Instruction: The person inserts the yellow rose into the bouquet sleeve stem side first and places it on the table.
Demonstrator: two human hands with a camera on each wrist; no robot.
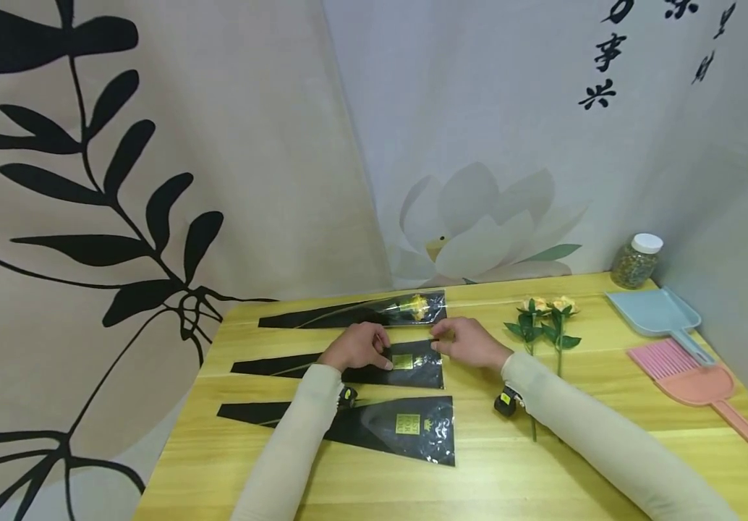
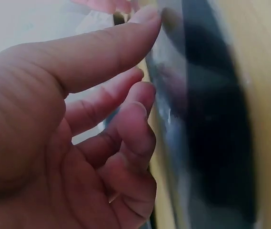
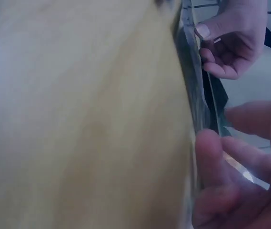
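Because the left hand (image 1: 357, 347) crosses the middle sleeve (image 1: 427, 370), part of that black sleeve's upper edge is hidden; the right hand (image 1: 466, 341) is at its top right corner, fingers loosely bent like the left's, though I cannot tell whether either pinches it; bare table (image 1: 474, 383) opens between its wide end and the two roses (image 1: 528, 329); its long axis runs crosswise, narrow end pointing to the person's left.

Homelike setting, with printed cloth hangings (image 1: 276, 145) behind a wood-grain table (image 1: 498, 470).
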